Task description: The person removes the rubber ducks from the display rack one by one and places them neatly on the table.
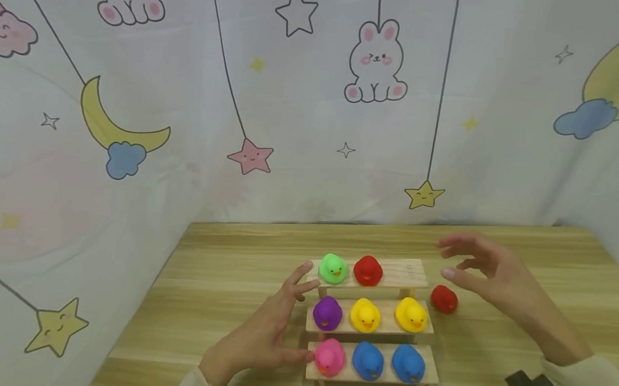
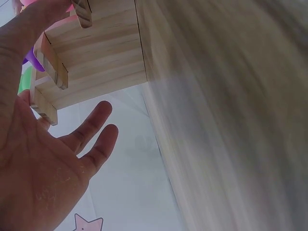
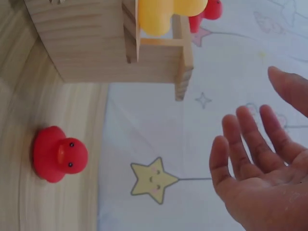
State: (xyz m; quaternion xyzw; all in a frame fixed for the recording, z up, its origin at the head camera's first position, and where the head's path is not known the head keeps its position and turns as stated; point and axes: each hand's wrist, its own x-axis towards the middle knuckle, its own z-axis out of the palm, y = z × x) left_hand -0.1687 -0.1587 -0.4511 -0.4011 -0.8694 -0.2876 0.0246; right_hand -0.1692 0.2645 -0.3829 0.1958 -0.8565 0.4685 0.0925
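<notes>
A three-tier wooden stand [image 1: 352, 329] holds rubber ducks. On top sit a green duck [image 1: 332, 269] and a red duck [image 1: 368, 271]. The middle tier bears a purple duck [image 1: 328, 313] and two yellow ones [image 1: 365, 315]; a pink duck [image 1: 330, 357] and two blue ones [image 1: 368, 361] occupy the lowest. My left hand [image 1: 261, 336] spans the stand's left side, thumb beside the pink duck and a fingertip at the top tier. Right of the stand, another red duck [image 3: 58, 154] lies on the table. Above it my right hand [image 1: 494, 279] hovers, fingers spread, holding nothing.
The stand rests on a wood-grain table [image 1: 211, 283]. Behind and beside the table hangs a pale cloth [image 1: 306, 112] printed with stars, moons and rabbits. The top tier's right end [image 1: 405, 272] is bare wood.
</notes>
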